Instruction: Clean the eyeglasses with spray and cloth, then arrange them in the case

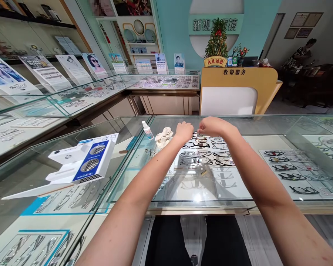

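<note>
Both my hands reach to the far side of the glass display counter (194, 205), close together over rows of eyeglasses. My left hand (184, 131) is closed, knuckles up, beside a crumpled cream cloth (164, 137). With its wrist bent, my right hand (211, 126) is closed too, its fingertips pointing left. A dark-rimmed pair of eyeglasses (195, 133) shows between the hands, and both seem to grip its ends; the fingertips are partly hidden. Nearer me lie black eyeglasses (195, 145) and clear-framed eyeglasses (196, 161). A white spray bottle (147, 130) stands left of the cloth.
A blue and white box (94, 161) sits on the counter to the left. More eyeglasses (285, 167) lie in a tray at the right. Beyond are a yellow cashier desk (229, 79), further display cases (166, 82), and a person (299, 55) at the far right.
</note>
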`<control>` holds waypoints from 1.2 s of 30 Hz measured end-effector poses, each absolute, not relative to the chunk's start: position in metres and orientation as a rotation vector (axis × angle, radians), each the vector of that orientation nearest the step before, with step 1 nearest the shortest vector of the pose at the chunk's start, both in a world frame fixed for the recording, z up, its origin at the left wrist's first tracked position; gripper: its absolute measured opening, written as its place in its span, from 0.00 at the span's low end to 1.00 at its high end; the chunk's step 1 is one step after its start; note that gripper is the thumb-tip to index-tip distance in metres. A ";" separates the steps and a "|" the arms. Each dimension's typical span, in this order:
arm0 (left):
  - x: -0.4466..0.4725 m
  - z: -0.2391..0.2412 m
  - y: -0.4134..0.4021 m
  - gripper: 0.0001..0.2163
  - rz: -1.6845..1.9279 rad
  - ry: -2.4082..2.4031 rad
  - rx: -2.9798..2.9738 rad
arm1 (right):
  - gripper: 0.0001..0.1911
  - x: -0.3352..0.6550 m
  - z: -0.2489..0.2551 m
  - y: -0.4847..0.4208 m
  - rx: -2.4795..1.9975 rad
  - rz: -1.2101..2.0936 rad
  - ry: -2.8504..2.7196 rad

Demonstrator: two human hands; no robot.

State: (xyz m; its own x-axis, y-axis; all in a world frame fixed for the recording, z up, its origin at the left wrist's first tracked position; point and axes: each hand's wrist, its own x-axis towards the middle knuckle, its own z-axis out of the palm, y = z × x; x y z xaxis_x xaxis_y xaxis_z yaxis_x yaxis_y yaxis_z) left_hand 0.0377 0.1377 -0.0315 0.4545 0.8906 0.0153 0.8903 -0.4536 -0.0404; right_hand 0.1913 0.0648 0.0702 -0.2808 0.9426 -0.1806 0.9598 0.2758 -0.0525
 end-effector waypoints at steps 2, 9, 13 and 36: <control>0.036 -0.028 0.138 0.14 -0.027 -1.624 -2.641 | 0.11 0.195 0.076 0.060 1.902 -0.221 2.478; 0.020 0.020 0.133 0.13 -0.535 -1.684 -2.573 | 0.05 0.211 0.092 0.051 1.982 -0.134 2.809; 0.010 0.057 0.121 0.10 -1.666 -1.558 -2.714 | 0.07 0.222 0.105 0.041 2.011 -0.204 3.110; 0.017 0.101 0.058 0.20 -2.731 -0.674 -3.106 | 0.25 0.204 0.131 0.008 1.318 -2.004 3.626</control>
